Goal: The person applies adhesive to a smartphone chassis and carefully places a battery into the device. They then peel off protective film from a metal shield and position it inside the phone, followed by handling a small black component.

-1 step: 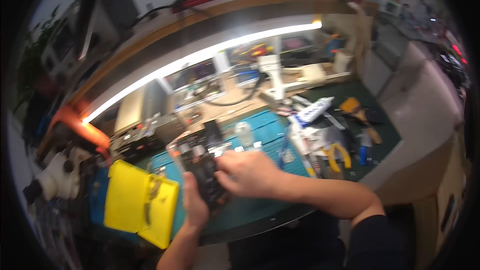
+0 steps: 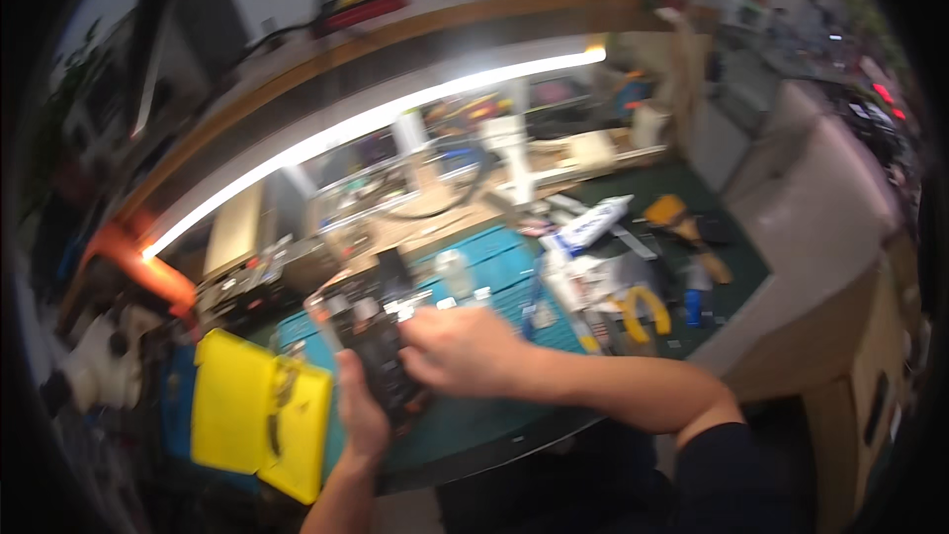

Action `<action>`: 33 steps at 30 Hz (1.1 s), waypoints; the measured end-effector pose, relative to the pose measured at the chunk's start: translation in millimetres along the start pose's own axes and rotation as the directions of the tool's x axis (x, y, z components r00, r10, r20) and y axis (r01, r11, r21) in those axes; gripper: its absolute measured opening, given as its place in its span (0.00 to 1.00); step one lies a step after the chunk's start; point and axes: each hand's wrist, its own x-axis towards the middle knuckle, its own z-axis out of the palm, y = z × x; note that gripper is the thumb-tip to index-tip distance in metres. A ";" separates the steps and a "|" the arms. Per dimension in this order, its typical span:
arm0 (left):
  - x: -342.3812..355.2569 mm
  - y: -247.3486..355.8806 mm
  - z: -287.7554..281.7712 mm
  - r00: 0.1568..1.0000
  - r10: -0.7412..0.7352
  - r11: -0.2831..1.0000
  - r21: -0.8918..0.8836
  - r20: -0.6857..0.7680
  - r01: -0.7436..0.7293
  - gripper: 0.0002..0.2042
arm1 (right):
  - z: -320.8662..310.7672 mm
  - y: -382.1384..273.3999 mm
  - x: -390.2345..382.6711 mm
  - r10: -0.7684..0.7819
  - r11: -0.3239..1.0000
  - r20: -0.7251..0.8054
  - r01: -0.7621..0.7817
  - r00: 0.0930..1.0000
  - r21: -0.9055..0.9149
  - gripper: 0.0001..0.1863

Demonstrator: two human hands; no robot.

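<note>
A dark, flat opened device (image 2: 381,361) with metallic parts inside, perhaps a phone or tablet, is tilted above the blue-green work mat (image 2: 494,247). My left hand (image 2: 362,413) grips its lower left side, with the thumb along the edge. Over the upper right part of the device, my right hand (image 2: 463,348) is closed with its fingers bent down; whatever is between them is hidden and blurred. Just beyond the right hand stands a small clear bottle (image 2: 454,275). An opened yellow case (image 2: 232,405) with small dark pieces in it lies left of my left hand.
Yellow-handled pliers (image 2: 645,314), a white tube (image 2: 593,225), a wooden-handled brush (image 2: 682,220) and a blue item (image 2: 693,309) lie on the right. A lit strip lamp (image 2: 376,129) runs under the shelf. A white microscope-like instrument (image 2: 104,366) stands at far left.
The whole view has shifted, so the bench appears a little further left. Both hands keep their places on the device; any finger movement is too blurred to make out.
</note>
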 end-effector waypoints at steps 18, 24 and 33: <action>6.6 -0.1 7.1 0.989 -0.035 0.979 -0.204 -0.142 0.006 0.29 | 4.7 11.0 6.2 0.112 0.826 0.242 -0.226 0.964 0.516 0.09; 9.7 2.6 5.6 0.948 -0.125 0.952 -0.305 -0.291 0.032 0.31 | 9.3 9.3 9.0 0.079 0.813 0.214 -0.187 0.974 0.552 0.09; 5.3 10.5 -12.8 0.989 -0.074 0.960 -0.260 0.126 0.105 0.39 | -11.7 -0.2 13.5 0.113 0.786 0.354 -0.302 0.928 0.539 0.09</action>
